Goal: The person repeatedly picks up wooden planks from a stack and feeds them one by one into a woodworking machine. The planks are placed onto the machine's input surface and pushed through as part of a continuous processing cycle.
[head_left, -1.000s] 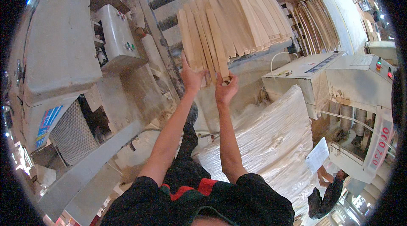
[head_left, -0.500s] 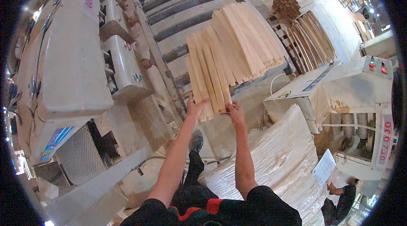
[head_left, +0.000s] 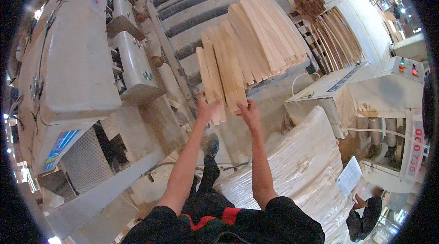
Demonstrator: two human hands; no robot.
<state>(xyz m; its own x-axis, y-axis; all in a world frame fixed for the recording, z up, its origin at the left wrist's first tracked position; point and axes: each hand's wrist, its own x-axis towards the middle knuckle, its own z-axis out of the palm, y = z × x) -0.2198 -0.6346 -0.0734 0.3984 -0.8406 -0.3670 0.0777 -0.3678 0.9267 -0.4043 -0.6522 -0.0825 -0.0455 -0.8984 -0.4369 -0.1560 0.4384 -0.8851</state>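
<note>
Pale wooden strips (head_left: 263, 38) lie side by side in a fanned row on the roller conveyor. At the row's near left, a few strips (head_left: 211, 81) stick out toward me, and my left hand (head_left: 208, 109) grips their near ends from the left, thumb on top. My right hand (head_left: 249, 114) is closed on the near right corner of the neighbouring strips (head_left: 232, 77). A narrow dark gap runs between these two groups. Both hands are slightly blurred, and the fingers beneath the wood are hidden.
Dark rollers (head_left: 196, 13) stretch away beyond the strips. A long grey machine (head_left: 68, 70) flanks the left side. At right stand a plastic-wrapped stack (head_left: 292, 161), a pale machine (head_left: 366, 90) and more stacked wood (head_left: 338, 38). A person's dark sleeve (head_left: 371, 216) shows at lower right.
The near strips have shifted slightly away from me and to the left, both hands moving with them. A gap has opened between the left and right groups.
</note>
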